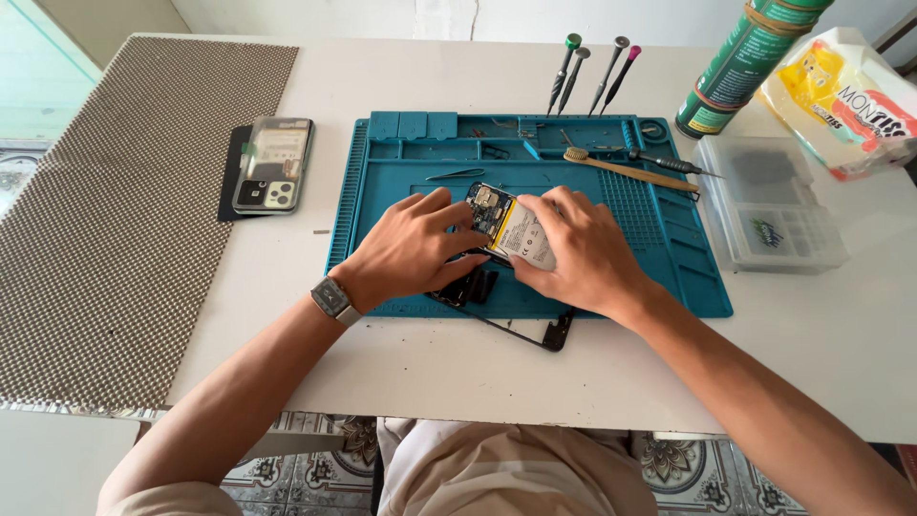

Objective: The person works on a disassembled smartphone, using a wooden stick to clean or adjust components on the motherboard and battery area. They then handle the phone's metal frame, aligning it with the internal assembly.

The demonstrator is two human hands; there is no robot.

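Both of my hands are on the opened phone (504, 229) at the middle of the frame, where it lies on the blue work mat (669, 244). Its back is off, so the circuit board and the pale battery show. Its long axis runs on a slant, from upper left near the board down to lower right. My left hand (411, 250) lies over its left side with the fingers curled down onto it, and my right hand (578, 250) covers the lower right part, fingers pressing on the battery edge; neither hand is spread flat. A black frame part (535, 330) sticks out from under my hands past the mat's near edge.

The mat sits on a white table (382, 373). A brown-handled brush (626, 170) and a dark screwdriver (669, 163) lie on its upper right, tweezers (457, 174) on its upper middle. Four screwdrivers (592, 72) stand in its top edge. Left of the mat lies a phone back cover (274, 164) on a dark pad. A woven grey mat (124, 210) covers the table's left side. On the right stands a clear plastic box (769, 201), its compartments holding small parts I cannot make out; beyond it are a green can (745, 57) and a yellow and white bag (845, 96). Patterned floor tiles (669, 468) show below the table.
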